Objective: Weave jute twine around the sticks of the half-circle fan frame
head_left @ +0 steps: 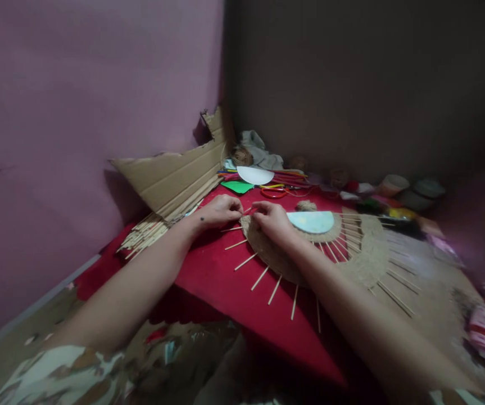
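Observation:
A round woven jute piece with thin wooden sticks radiating from its rim lies on a red cloth. A pale blue half-disc sits at its centre. My left hand and my right hand meet at the piece's left rim, fingers pinched together around a thin stick there. The right hand rests on the woven band.
A torn cardboard sheet leans on the pink wall at left, with a bundle of sticks under it. Behind lie a white paper half-disc, green paper, coloured rods, cloth, and bowls at right.

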Action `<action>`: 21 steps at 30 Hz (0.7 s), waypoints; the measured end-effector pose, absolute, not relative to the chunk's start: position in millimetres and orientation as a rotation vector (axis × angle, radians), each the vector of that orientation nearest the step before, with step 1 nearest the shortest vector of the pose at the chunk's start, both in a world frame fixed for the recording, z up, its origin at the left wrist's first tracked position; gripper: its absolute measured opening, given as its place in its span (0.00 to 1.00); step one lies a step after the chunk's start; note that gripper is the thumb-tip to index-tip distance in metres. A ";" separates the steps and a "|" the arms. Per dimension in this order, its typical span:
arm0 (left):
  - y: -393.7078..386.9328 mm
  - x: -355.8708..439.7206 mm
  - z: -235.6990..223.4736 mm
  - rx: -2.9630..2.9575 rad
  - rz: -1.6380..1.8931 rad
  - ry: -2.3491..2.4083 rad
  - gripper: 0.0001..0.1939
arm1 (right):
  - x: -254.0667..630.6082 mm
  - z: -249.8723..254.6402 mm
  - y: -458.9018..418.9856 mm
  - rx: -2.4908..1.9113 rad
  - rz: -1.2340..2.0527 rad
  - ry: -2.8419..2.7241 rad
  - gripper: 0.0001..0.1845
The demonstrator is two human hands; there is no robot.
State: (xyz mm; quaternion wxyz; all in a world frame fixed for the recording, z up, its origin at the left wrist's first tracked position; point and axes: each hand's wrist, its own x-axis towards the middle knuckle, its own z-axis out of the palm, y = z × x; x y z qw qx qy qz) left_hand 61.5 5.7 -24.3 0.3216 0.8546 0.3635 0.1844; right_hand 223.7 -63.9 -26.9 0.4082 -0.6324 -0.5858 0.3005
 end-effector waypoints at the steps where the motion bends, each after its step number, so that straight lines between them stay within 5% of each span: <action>1: 6.6 61.2 -24.5 2.229 0.487 0.942 0.08 | 224.9 -26.0 -60.2 -1.595 0.814 -1.432 0.21; 7: 12.4 61.2 -28.6 2.128 0.513 0.872 0.07 | 230.2 -12.7 -39.4 -1.526 1.055 -1.314 0.23; 14: 15.0 60.0 -29.1 2.033 0.556 0.778 0.10 | 220.8 1.9 -9.9 -1.509 0.903 -1.450 0.18; 21: 15.7 60.1 -32.1 1.874 0.575 0.959 0.07 | 200.8 30.4 3.0 -1.493 0.168 -2.132 0.19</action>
